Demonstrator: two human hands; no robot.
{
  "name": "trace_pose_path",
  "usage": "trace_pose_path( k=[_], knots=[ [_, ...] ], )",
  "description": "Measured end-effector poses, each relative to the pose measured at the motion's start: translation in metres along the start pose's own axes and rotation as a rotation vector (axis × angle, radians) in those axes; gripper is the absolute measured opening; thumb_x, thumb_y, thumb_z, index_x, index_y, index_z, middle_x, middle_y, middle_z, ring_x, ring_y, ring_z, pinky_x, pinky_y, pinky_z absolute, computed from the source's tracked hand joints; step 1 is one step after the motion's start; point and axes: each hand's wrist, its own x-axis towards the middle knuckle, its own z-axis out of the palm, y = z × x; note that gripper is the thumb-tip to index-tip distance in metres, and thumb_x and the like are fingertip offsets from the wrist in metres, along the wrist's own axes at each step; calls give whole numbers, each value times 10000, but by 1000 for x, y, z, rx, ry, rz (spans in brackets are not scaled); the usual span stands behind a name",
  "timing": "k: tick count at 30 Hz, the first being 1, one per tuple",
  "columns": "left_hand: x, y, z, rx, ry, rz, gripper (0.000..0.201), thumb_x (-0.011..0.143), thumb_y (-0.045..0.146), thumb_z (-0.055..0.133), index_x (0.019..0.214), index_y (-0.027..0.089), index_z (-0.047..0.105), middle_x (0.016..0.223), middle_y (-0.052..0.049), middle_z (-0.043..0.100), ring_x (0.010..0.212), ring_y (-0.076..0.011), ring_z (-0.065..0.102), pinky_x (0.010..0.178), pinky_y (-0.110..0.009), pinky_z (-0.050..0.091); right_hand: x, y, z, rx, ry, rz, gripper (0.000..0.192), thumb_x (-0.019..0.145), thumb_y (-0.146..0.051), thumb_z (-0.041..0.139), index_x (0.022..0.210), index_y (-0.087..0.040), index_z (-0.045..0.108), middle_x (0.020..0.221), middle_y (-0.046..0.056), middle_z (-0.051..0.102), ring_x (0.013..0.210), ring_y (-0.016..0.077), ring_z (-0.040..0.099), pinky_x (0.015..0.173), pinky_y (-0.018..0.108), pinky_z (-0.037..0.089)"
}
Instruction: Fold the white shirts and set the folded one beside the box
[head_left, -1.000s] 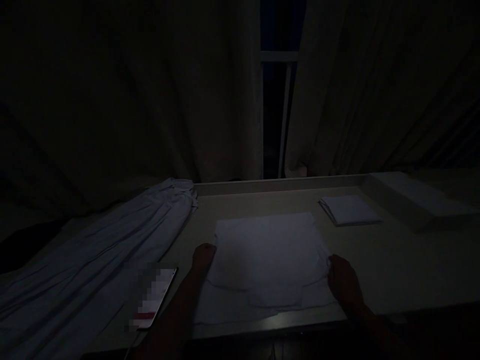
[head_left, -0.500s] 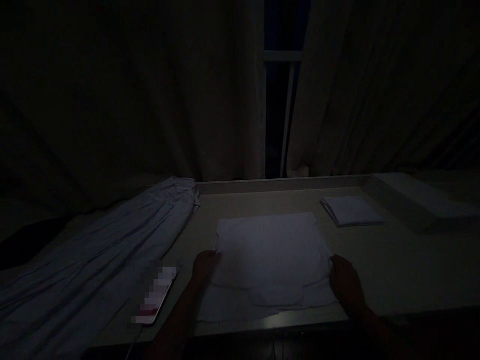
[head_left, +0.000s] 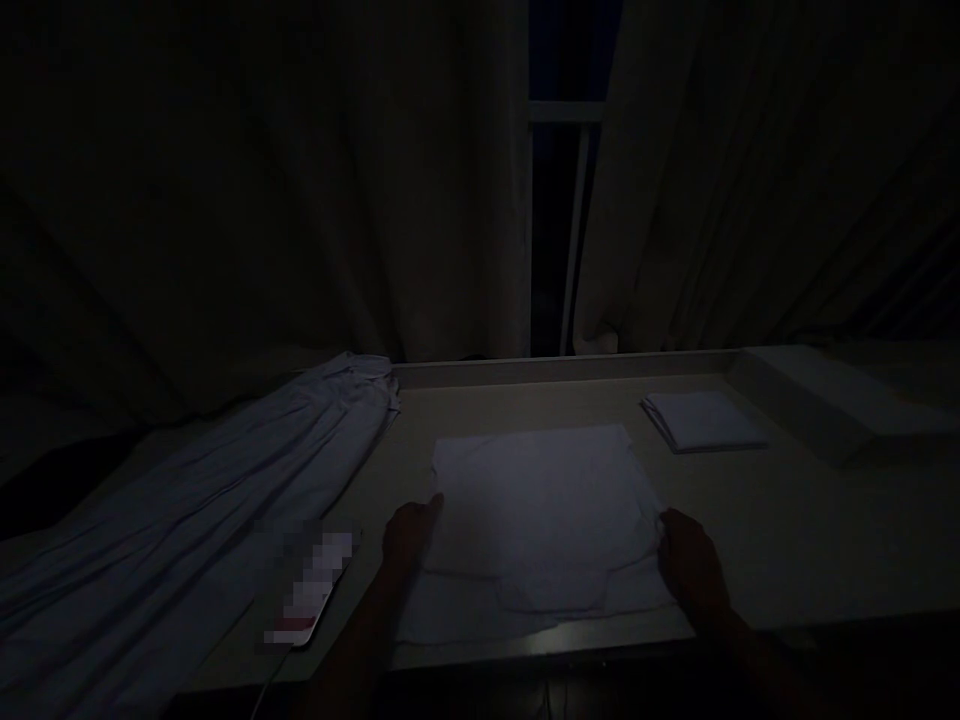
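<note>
A pale, partly folded garment (head_left: 536, 510) lies flat on the table, with a pocket-like patch near its front edge. My left hand (head_left: 409, 535) grips its left side, the thumb on top of the fabric. At the opposite side my right hand (head_left: 691, 560) is closed on the right edge, where the cloth is bunched a little. Dim light hides most of the fingers.
A long pale cloth (head_left: 247, 500) lies in loose folds on the left, near a lit, pixelated phone-like device (head_left: 315, 590) with a cable. A folded cloth (head_left: 705, 420) and a white block-like box (head_left: 840, 405) are at the right. Curtains (head_left: 420, 180) hang behind the table (head_left: 780, 540).
My left thumb has shifted slightly on the garment's left edge. The right hand and the garment stay almost the same.
</note>
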Motion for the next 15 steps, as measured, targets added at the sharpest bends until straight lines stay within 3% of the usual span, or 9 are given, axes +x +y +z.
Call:
trace_pose_path(
  k=[5,9,11,13,15],
  knots=[
    [-22,6,7,9,153,112,591,874,538,441,1260,99,528,1239,-168,614,1106,-247,597,907,-328,447,0,0,1,2,-11,8,387,823,-128,445,1199,-136,537,1183,147,592,1113,275,531,955,441,439],
    [-66,7,13,91,400,375,519,880,467,488,1253,108,526,1253,-175,580,1197,-279,511,1038,-406,375,2,-3,-4,12,1,4,376,818,-119,446,1179,-146,548,1167,141,599,1100,274,538,952,445,436],
    [-98,10,21,136,379,500,332,879,401,514,1097,173,616,1122,-150,639,1106,-281,557,1008,-443,393,3,-5,-8,15,3,3,382,815,-118,446,1182,-146,549,1163,144,598,1098,277,536,949,449,434],
    [-132,14,37,163,237,688,162,873,319,528,868,216,652,900,-112,672,936,-258,609,921,-442,441,4,-6,-10,15,-10,4,387,815,-126,446,1188,-143,549,1156,147,599,1092,278,535,945,450,434],
    [-163,20,58,144,138,909,155,874,278,527,784,224,642,797,-77,658,840,-230,616,861,-425,469,3,-6,-10,16,-21,12,380,822,-138,438,1184,-136,553,1135,149,605,1072,276,538,940,449,436]
  ],
)
